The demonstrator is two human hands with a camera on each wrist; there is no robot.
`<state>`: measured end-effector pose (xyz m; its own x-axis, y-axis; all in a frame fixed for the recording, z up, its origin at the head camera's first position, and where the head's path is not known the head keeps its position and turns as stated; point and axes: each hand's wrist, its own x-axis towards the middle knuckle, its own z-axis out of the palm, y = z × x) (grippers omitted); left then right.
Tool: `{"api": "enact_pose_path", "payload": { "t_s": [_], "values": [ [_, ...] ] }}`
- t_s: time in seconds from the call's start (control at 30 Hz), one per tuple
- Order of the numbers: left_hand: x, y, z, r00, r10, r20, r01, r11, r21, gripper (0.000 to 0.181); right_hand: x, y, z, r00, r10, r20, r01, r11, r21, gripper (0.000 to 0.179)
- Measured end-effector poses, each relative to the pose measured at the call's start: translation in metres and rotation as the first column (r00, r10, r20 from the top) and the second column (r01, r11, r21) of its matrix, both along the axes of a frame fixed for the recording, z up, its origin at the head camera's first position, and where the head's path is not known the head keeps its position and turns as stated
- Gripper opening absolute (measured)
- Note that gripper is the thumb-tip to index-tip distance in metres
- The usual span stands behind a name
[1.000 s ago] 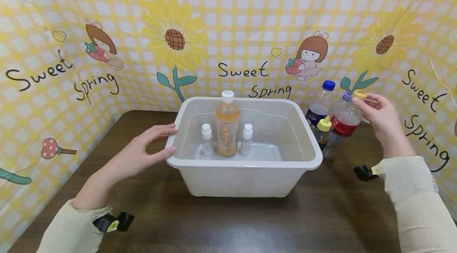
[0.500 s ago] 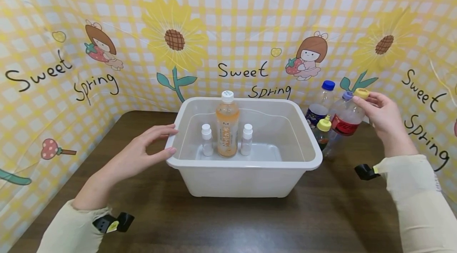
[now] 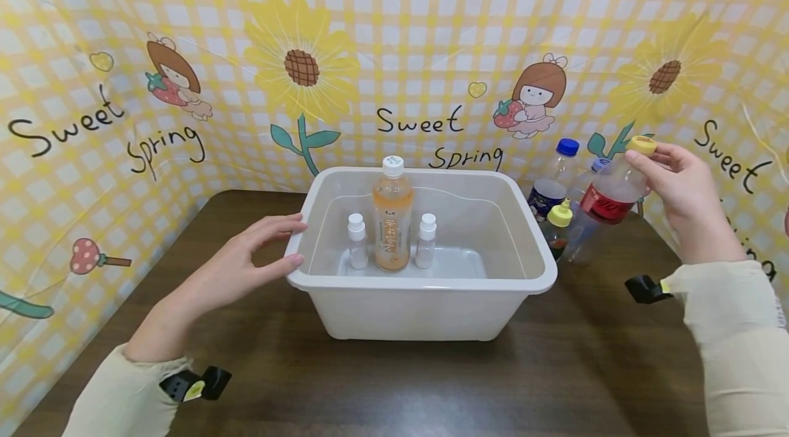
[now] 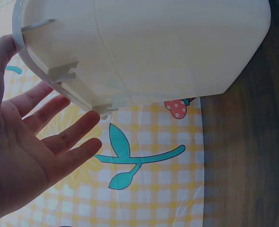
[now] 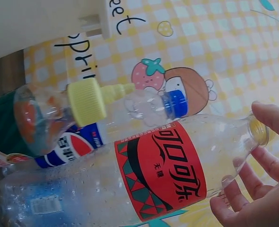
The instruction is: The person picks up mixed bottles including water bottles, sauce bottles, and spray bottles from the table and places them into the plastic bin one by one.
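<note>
My right hand (image 3: 693,194) pinches a clear cola bottle (image 3: 607,203) at its yellow cap and neck; the bottle has a red label and leans, its top toward the right. In the right wrist view the bottle (image 5: 161,172) appears see-through, with other bottles behind it. On the left, my left hand (image 3: 231,269) touches the rim of a pale grey plastic tub (image 3: 413,314). The left wrist view shows its fingers (image 4: 73,132) spread and relaxed against the tub's outer edge. Inside the tub stand a tea bottle (image 3: 392,225) with orange liquid and two small white-capped bottles (image 3: 425,242).
Right of the tub stand a blue-capped bottle (image 3: 548,190), a smaller bottle with a yellow nozzle cap (image 3: 559,218) and a partly hidden clear bottle with a violet-blue cap (image 3: 600,164). A checked cloth (image 3: 394,46) hangs behind the dark wooden table (image 3: 394,382).
My right hand has moved right and slightly up, with the cola bottle tilting that way, away from the bottles beside it. My left hand and the tub have stayed put.
</note>
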<state>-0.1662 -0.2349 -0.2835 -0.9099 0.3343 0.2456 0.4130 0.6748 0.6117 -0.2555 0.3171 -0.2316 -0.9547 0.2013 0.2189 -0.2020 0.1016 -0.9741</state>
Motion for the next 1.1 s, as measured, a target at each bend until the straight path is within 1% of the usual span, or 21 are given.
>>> {"api": "enact_pose_path", "payload": {
  "t_s": [0.1,0.3,0.53,0.67,0.73,0.9,1.1],
  "values": [
    [0.0,0.0,0.0,1.0,-0.001,0.0,0.001,1.0,0.001,0.043,0.001,0.001,0.005,1.0,0.001,-0.023,-0.001,1.0,0.003,0.016],
    [0.0,0.0,0.0,1.0,0.0,0.002,0.0,1.0,-0.001,0.044,0.001,0.002,0.017,0.999,-0.001,-0.042,0.0,1.0,-0.031,0.018],
    [0.0,0.0,0.0,1.0,0.0,0.005,0.0,1.0,0.001,0.044,0.001,0.0,0.029,0.994,-0.046,-0.101,0.046,0.999,-0.001,0.02],
    [0.0,0.0,0.0,1.0,0.005,0.0,-0.005,1.0,-0.008,0.044,0.002,-0.002,0.036,0.99,-0.062,-0.128,0.06,0.998,-0.015,0.021],
    [0.0,0.0,0.0,1.0,0.007,-0.006,-0.007,1.0,-0.013,0.044,0.003,-0.002,0.039,0.988,-0.057,-0.14,0.053,0.998,-0.03,0.02],
    [-0.001,-0.001,0.0,1.0,0.008,-0.011,-0.008,1.0,-0.016,0.044,0.005,-0.004,0.049,0.984,-0.013,-0.177,-0.005,0.995,-0.102,0.018],
    [0.0,-0.001,0.0,1.0,0.008,-0.007,-0.008,1.0,-0.017,0.044,0.006,-0.007,0.062,0.978,-0.009,-0.207,-0.023,0.988,-0.151,0.018]
  ]
}}
